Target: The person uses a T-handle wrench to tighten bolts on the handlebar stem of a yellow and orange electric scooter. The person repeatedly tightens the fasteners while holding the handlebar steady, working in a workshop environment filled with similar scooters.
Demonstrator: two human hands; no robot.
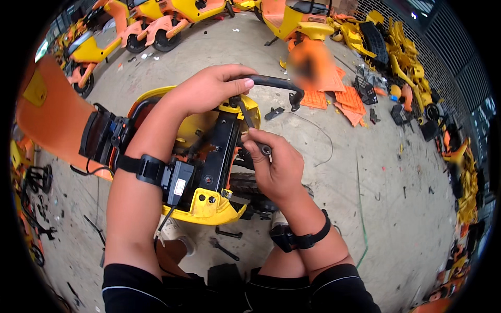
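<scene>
My left hand [211,89] is closed around one end of a black tubular grab rail [274,81], whose bent free end reaches out to the right. My right hand [279,167] grips a dark metal socket wrench [247,116]. A round hollow end of the wrench shows by my thumb, and its shaft points up to the rail's mount below my left hand. Both hands are over the partly stripped rear of a scooter with a yellow body panel [219,209] and a black frame [216,156]. The wrench's far tip is hard to make out.
A combination wrench [224,249] and an L-shaped tool [228,233] lie on the floor near my feet. Orange panels [347,101] and a black crate [365,89] lie at right. Yellow scooters [193,13] stand behind; piled yellow parts [404,57] line the right wall.
</scene>
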